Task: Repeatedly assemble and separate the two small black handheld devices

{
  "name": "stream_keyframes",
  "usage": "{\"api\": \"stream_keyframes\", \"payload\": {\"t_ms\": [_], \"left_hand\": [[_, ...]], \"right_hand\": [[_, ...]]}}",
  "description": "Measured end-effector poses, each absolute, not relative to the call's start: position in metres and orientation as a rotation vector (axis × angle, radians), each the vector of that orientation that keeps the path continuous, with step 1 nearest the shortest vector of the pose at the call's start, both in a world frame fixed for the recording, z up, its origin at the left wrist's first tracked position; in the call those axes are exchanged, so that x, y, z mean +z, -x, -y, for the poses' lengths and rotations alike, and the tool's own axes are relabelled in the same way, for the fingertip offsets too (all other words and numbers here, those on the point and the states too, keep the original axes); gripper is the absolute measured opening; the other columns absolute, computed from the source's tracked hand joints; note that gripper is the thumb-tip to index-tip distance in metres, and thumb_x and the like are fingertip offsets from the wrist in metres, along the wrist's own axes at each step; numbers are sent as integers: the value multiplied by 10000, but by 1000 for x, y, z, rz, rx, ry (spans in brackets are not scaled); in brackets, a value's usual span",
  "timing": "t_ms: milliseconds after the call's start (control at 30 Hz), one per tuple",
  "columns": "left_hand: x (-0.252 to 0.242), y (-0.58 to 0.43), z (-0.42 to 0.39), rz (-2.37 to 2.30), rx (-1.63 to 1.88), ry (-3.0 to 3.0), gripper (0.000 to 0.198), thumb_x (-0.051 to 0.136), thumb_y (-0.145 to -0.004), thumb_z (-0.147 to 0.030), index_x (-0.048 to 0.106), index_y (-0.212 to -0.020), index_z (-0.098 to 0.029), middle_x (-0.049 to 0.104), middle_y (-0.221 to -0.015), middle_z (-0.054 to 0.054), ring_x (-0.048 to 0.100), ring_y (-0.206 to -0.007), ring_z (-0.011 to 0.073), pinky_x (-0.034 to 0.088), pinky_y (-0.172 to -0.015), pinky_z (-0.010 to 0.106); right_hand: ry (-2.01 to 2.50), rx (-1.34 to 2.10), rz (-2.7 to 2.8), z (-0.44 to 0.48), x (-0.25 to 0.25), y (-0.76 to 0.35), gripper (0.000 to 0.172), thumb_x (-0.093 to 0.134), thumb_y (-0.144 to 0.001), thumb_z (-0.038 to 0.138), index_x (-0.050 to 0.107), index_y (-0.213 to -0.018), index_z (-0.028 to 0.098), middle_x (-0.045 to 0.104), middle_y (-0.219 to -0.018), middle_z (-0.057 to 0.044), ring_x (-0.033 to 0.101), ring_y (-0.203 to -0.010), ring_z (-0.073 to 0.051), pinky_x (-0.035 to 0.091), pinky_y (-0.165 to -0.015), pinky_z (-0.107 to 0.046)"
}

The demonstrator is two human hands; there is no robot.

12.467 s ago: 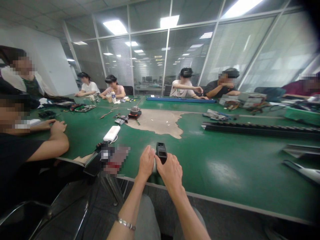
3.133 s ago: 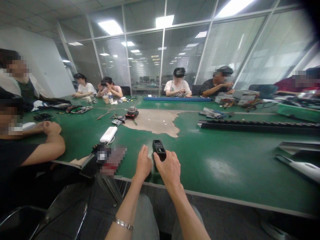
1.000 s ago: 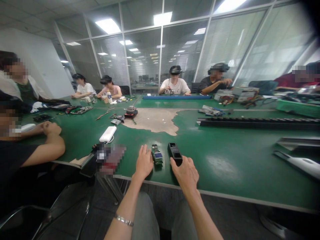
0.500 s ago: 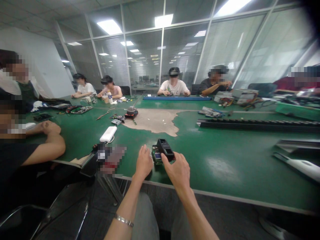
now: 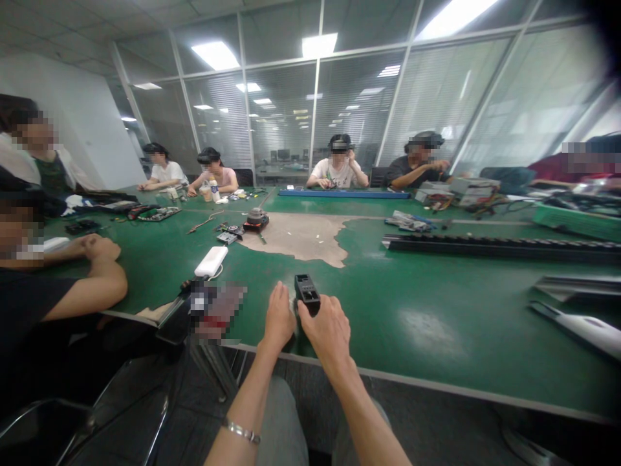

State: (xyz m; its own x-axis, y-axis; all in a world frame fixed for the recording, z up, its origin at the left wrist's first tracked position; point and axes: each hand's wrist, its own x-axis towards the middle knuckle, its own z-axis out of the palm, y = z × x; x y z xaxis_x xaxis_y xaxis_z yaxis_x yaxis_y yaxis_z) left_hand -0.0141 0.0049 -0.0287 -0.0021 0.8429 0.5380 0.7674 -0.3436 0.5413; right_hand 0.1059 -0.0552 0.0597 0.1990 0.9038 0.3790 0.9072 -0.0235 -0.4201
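Note:
A black plastic cover (image 5: 307, 292) with several cut-outs stands close to the table's front edge. My right hand (image 5: 330, 323) is closed on its near right part, with the thumb along the left side. Just left of the cover is my left hand (image 5: 280, 316), its fingers stretched upward and held together, the palm side toward the cover. I cannot tell whether it touches the cover. The green circuit board seen earlier is hidden now, behind or under the cover and my hands.
A white power bank (image 5: 211, 261) with a cable lies to the left, near a co-worker's folded arms (image 5: 99, 259). Long black rails (image 5: 499, 248) and a white-handled tool (image 5: 577, 327) are on the right. Torn brown sheeting (image 5: 305, 239) covers mid-table. Several people sit around.
My right hand has brought the black cover left and turned it straighter, over the circuit board's spot; the board is no longer visible. The person opposite has raised one hand to the head.

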Motion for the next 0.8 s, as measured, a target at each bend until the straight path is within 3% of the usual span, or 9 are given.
{"api": "stream_keyframes", "payload": {"t_ms": [133,400,567,800], "left_hand": [[-28,15,-6,-1739,1274,-2122,577,417,-789,-70,399,-1365,-100,372,-1459,175,304,-1378,275,311,-1118,493],[-26,16,-6,-1739,1216,-2110,590,392,-758,-45,413,-1347,-33,339,-1465,215,280,-1389,273,287,-1133,467],[-28,15,-7,-1732,1229,-2112,620,413,-744,-54,409,-1364,-93,352,-1474,162,288,-1387,262,286,-1136,466],[-28,14,-6,-1757,1229,-2118,572,406,-788,-66,404,-1360,-71,350,-1469,181,286,-1387,265,286,-1138,459]], "right_hand": [[1927,-3,1700,55,48,-105,348,464,-864,500,580,-925,177,578,-915,-77,601,-793,-192,400,-681,-281],[1966,-21,1702,58,32,-104,329,466,-863,491,561,-921,182,572,-904,-69,603,-756,-193,399,-648,-287],[1977,-11,1699,57,31,-104,341,468,-860,502,553,-897,174,576,-902,-77,600,-768,-191,396,-649,-279],[1862,28,1644,58,40,-105,348,446,-877,491,572,-960,178,578,-915,-73,591,-823,-191,400,-697,-273]]}}
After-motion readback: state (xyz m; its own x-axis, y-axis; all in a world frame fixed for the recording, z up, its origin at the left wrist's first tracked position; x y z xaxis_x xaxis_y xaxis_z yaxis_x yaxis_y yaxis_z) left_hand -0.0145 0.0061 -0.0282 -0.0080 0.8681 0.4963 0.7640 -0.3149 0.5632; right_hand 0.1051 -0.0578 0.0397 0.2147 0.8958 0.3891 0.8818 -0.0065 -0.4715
